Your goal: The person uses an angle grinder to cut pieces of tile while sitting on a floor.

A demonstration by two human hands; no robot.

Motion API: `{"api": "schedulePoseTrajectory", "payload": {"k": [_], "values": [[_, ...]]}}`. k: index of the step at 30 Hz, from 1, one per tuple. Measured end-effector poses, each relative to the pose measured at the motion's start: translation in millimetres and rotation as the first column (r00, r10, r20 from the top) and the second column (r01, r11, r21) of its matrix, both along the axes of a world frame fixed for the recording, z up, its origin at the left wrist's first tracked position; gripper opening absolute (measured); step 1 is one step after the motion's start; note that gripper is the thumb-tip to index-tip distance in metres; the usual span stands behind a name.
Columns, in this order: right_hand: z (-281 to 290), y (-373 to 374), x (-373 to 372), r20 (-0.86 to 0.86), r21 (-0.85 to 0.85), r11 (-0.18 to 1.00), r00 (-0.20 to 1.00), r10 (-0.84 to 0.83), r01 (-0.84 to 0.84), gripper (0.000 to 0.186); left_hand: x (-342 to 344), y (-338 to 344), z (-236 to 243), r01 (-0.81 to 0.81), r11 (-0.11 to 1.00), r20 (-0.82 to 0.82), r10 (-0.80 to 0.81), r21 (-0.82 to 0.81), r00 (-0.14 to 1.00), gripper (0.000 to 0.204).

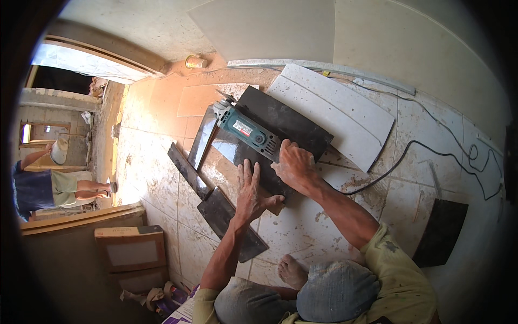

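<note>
My right hand (pixel 295 164) is wrapped around the rear body of a teal angle grinder (pixel 249 131). The grinder lies across a dark glossy tile (pixel 291 116), its cutting disc (pixel 229 97) at the far end by the tile's edge. Whether the disc is spinning I cannot tell. My left hand (pixel 250 193) presses flat on the near edge of the dark tile, fingers stretched out and thumb spread to the right. Narrow dark tile strips (pixel 188 171) and a smaller dark tile piece (pixel 237 229) lie left of the work, on the floor.
White tiles (pixel 340 113) are stacked at the far right, before a long pale bar (pixel 367 76) along the wall. A black cord (pixel 402 156) runs right. Another dark tile (pixel 440 232) lies right; cardboard boxes (pixel 132 248) stand left. Beyond the doorway, a person (pixel 40 186) holds a bucket.
</note>
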State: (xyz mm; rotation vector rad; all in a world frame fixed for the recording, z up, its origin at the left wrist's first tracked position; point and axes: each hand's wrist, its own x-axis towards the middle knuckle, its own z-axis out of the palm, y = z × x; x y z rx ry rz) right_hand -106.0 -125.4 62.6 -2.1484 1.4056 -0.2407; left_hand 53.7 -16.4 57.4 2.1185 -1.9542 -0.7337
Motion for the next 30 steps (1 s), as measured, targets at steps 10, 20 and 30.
{"api": "schedulePoseTrajectory", "payload": {"k": [10,20,30], "values": [[0.1,4.1,-6.9,-0.001,0.020,1.000,1.000,-0.007,0.007,0.046,-2.7,-1.7,3.9,0.013,1.000,0.029,-0.013,0.002,0.999,0.118],[2.0,7.2,-14.8,-0.007,0.051,0.999,1.000,-0.006,0.006,0.045,-1.6,-0.7,0.7,0.008,1.000,0.023,-0.008,-0.005,1.000,0.115],[9.3,10.8,-25.4,-0.023,0.079,0.997,1.000,0.004,-0.003,0.043,-5.0,-1.7,6.5,-0.007,1.000,0.031,0.007,0.014,1.000,0.115]]}}
